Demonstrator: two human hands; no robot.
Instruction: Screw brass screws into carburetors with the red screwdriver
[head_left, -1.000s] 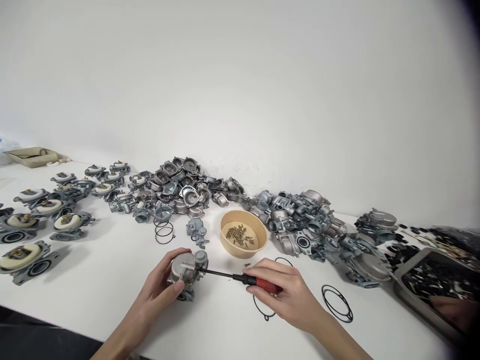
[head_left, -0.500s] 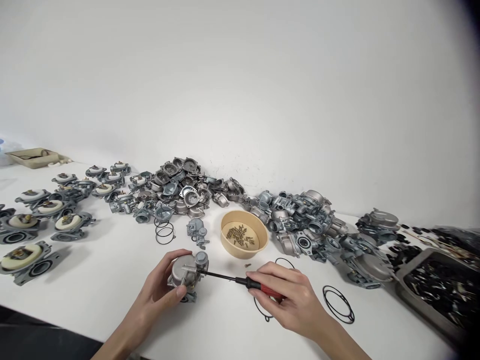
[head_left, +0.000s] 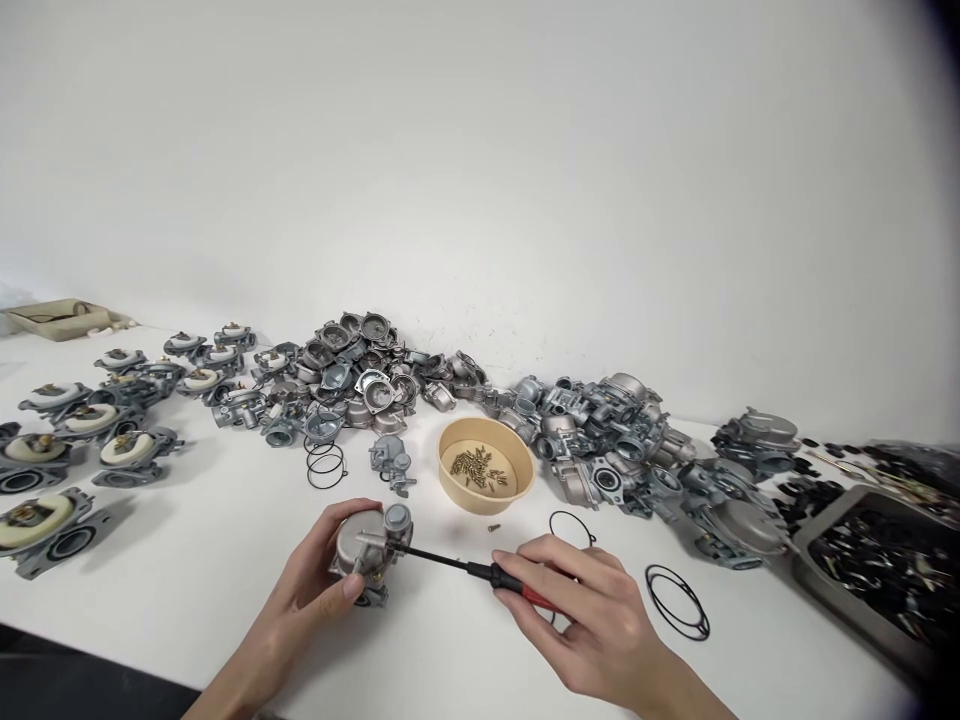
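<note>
My left hand [head_left: 311,585] is wrapped round a small grey metal carburetor [head_left: 369,548] that rests on the white table [head_left: 187,540]. My right hand [head_left: 592,615] grips the red handle of a screwdriver [head_left: 480,572]. Its black shaft points left, and the tip touches the carburetor's side. A tan bowl [head_left: 486,465] holding several small brass screws stands just behind the two hands. One loose screw [head_left: 493,527] lies in front of the bowl.
Heaps of grey carburetor parts [head_left: 360,375] and carburetor bodies [head_left: 615,445] line the wall. Float-fitted bodies [head_left: 45,510] sit in rows at left. Black O-rings [head_left: 676,602] lie on the table. A grey tray of black parts [head_left: 885,570] is at right, a beige tray [head_left: 56,318] far left.
My right hand has slid slightly right and down along the screwdriver handle, and the shaft now tilts a little more. My left hand keeps its hold. The view has shifted slightly.
</note>
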